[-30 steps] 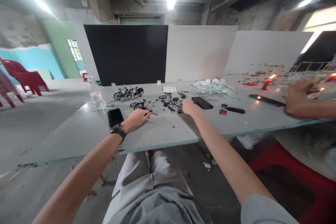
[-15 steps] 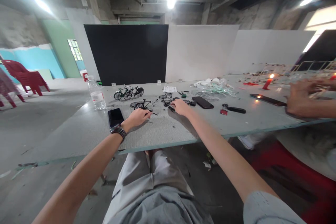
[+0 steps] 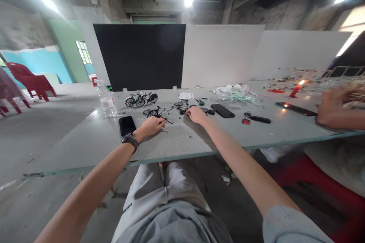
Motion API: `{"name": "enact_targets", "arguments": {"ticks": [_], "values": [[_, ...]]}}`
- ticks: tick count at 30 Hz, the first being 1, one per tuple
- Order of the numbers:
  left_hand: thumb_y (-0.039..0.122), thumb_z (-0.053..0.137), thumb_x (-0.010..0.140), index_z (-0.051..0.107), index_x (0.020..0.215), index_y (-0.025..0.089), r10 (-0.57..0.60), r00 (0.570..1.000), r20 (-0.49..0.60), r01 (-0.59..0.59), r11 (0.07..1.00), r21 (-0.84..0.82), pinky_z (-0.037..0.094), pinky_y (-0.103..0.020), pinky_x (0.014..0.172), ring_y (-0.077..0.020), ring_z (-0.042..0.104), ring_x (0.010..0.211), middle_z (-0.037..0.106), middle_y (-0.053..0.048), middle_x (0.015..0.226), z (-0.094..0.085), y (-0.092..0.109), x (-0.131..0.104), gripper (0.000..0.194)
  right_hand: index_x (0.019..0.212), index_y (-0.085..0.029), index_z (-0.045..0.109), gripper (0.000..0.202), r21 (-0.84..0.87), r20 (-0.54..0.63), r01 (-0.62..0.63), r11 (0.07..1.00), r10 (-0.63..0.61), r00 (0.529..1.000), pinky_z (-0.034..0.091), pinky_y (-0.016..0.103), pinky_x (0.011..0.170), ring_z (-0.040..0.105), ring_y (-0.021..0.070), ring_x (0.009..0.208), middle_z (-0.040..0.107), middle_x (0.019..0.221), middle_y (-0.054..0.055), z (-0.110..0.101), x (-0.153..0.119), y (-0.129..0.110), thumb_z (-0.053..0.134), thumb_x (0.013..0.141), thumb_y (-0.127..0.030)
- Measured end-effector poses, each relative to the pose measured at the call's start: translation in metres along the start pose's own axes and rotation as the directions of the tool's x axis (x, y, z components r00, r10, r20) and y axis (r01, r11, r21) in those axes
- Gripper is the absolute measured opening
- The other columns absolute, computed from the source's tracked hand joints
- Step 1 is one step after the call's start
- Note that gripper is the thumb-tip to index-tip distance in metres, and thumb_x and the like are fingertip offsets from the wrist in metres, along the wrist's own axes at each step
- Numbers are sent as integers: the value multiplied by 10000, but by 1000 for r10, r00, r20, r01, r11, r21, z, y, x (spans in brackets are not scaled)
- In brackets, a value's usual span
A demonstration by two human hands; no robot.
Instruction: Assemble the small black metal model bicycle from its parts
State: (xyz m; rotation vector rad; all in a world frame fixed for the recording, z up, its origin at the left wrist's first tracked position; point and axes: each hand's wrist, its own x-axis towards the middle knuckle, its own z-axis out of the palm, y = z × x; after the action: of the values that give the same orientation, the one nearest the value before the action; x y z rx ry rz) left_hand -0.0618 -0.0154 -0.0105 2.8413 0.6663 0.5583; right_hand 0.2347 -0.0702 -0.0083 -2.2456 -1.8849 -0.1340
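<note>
My left hand [image 3: 152, 126], with a watch on its wrist, is closed around a thin dark stick-like part [image 3: 169, 122] close to the table top. Just behind it is a black model bicycle [image 3: 156, 112]. My right hand [image 3: 196, 114] reaches down among small black bicycle parts [image 3: 182, 109], its fingers pressed together; what they hold, if anything, is too small to make out. Two assembled model bicycles [image 3: 141, 99] stand farther back on the left. A printed paper sheet [image 3: 186, 95] lies behind the parts.
A water bottle [image 3: 107, 100] and a phone [image 3: 127, 124] are at the left. Right of my right hand lie another phone [image 3: 222, 110], a black-handled tool [image 3: 260, 119] and plastic bags [image 3: 235, 93]. Farther right are a lit candle [image 3: 295, 89] and another person's hands [image 3: 336, 108].
The view has shifted slightly. My right hand's fingers have moved off a small dark piece near the table's middle toward the parts behind. My left hand keeps its thin part.
</note>
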Motion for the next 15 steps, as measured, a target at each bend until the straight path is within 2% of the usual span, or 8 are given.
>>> {"name": "enact_targets", "arguments": {"ticks": [8,15], "values": [[460,346,1038,738,869,200,-12,1000,4,12,1000,-8,438,-291,735,-213,677,818,769,-69,893,1,-1,1,500,1145,-131,765,301,-1,-22,-67,998,67,998,473,285,976,667,262,1130,727,1218,171,-2,-4,15,526,964,-161],[448,363,1035,739,874,204,-10,1000,-3,10,1000,-23,455,-291,743,-215,676,811,770,-73,899,0,-2,1,476,1241,-136,733,368,37,-11,-74,997,74,997,498,268,926,683,252,1108,713,1264,167,-10,-7,24,460,995,-158]]}}
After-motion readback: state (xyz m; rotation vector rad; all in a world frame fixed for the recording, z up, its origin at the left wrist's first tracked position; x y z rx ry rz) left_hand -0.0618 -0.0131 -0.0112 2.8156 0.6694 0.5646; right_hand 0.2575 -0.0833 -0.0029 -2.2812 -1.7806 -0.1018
